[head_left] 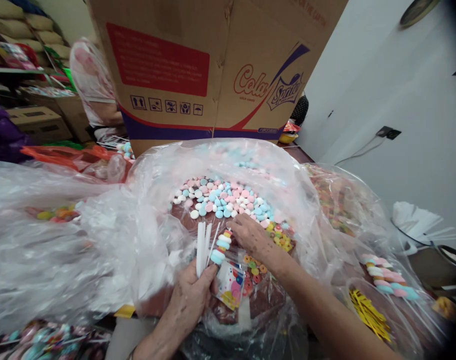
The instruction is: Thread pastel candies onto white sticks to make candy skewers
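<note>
A bundle of thin white plastic sticks (203, 245) is clamped upright in the closed left hand (190, 300), one stick threaded with pastel disc candies (220, 247). The right hand (250, 235) is laid palm-down, fingers loosely bent, on the heap of pink, blue and white round candies (224, 197); whether anything is pinched cannot be told. Both hands are ringed closely by the crumpled clear plastic bag (145, 210). A tall brown cardboard carton (213, 65) stands just behind the bag.
</note>
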`<state>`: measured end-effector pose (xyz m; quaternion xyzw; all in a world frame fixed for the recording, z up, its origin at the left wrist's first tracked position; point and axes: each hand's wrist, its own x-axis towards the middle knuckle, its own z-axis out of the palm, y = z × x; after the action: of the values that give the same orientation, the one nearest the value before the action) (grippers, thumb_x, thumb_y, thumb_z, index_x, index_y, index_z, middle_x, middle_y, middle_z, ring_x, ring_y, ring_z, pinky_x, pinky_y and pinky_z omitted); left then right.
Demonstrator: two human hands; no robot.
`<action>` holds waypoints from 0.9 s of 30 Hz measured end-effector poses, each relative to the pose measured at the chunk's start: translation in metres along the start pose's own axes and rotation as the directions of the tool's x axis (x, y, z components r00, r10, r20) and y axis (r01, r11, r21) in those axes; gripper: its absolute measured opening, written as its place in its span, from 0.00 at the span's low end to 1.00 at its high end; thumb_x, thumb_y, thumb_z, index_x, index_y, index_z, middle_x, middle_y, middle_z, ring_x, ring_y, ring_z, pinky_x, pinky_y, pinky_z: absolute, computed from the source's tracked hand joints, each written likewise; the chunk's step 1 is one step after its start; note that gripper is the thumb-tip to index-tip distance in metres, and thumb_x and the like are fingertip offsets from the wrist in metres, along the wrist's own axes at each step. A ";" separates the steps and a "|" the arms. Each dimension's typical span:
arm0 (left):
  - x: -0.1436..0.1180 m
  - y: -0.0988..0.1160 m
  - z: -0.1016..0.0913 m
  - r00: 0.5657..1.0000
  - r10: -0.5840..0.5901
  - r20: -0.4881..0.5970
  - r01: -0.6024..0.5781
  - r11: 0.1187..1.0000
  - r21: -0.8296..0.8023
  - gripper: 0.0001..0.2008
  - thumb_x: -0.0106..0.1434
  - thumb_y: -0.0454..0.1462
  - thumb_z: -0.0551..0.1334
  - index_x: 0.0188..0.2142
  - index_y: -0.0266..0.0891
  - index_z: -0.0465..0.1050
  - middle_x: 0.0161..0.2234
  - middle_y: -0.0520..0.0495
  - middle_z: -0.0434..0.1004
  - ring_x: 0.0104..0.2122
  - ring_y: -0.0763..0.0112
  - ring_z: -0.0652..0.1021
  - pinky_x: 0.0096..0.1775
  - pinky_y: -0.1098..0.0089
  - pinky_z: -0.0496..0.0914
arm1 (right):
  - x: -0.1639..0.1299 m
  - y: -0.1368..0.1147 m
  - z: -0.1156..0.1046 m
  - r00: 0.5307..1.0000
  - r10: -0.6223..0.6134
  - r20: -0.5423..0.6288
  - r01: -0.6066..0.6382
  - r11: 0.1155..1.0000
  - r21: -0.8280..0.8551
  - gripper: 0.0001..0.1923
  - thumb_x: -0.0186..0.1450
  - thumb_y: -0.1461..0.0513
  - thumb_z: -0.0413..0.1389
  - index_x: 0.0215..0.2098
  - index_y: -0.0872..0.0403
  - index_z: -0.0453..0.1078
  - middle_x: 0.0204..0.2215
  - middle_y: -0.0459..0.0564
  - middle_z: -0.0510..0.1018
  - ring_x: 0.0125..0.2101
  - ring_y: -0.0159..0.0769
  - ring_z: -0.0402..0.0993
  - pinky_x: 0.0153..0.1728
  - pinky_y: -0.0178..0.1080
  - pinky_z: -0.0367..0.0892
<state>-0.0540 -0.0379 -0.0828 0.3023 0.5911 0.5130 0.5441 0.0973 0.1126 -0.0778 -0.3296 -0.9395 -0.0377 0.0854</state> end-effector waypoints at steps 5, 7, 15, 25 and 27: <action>0.000 0.000 0.000 1.000 -0.001 -0.003 0.001 1.000 -0.001 0.19 0.52 0.53 0.63 0.20 0.41 0.65 0.10 0.58 0.62 0.08 0.78 0.59 0.14 0.75 0.52 | -0.017 0.005 -0.008 0.999 0.038 0.022 -0.040 0.994 0.098 0.14 0.65 0.74 0.48 0.41 0.54 0.70 0.38 0.53 0.73 0.39 0.40 0.68 0.39 0.38 0.65; 0.000 0.000 -0.001 1.000 0.008 -0.007 -0.008 1.000 0.010 0.19 0.53 0.53 0.62 0.20 0.41 0.65 0.10 0.57 0.62 0.08 0.79 0.59 0.13 0.76 0.52 | -0.021 0.008 -0.011 0.997 0.070 0.039 -0.073 0.992 0.105 0.13 0.65 0.73 0.47 0.40 0.53 0.69 0.38 0.53 0.73 0.39 0.40 0.68 0.39 0.38 0.65; 0.000 -0.004 -0.001 1.000 0.028 -0.008 -0.028 1.000 -0.008 0.21 0.53 0.54 0.64 0.20 0.40 0.66 0.12 0.57 0.65 0.08 0.79 0.60 0.14 0.76 0.54 | 0.002 0.005 -0.009 0.948 0.309 -0.071 -0.289 0.934 0.212 0.10 0.67 0.68 0.47 0.42 0.54 0.67 0.38 0.52 0.74 0.35 0.39 0.70 0.37 0.38 0.64; 0.004 -0.011 -0.004 0.999 0.046 -0.001 -0.046 0.999 0.000 0.22 0.55 0.54 0.64 0.20 0.40 0.66 0.09 0.58 0.62 0.08 0.79 0.59 0.14 0.76 0.53 | 0.003 -0.003 0.011 0.974 0.212 -0.076 -0.191 0.955 0.226 0.08 0.69 0.67 0.48 0.38 0.54 0.69 0.37 0.53 0.76 0.38 0.39 0.71 0.40 0.38 0.65; 0.006 -0.015 -0.005 0.999 0.050 0.008 -0.050 0.999 -0.006 0.22 0.56 0.54 0.63 0.20 0.40 0.66 0.09 0.58 0.61 0.08 0.80 0.59 0.14 0.77 0.54 | 0.001 -0.001 0.012 0.974 0.216 -0.073 -0.195 0.955 0.225 0.07 0.69 0.66 0.49 0.36 0.54 0.68 0.35 0.52 0.76 0.36 0.39 0.71 0.39 0.38 0.65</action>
<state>-0.0567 -0.0386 -0.0995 0.3177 0.5797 0.5268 0.5344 0.0939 0.1140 -0.0895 -0.4121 -0.8933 0.0580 0.1699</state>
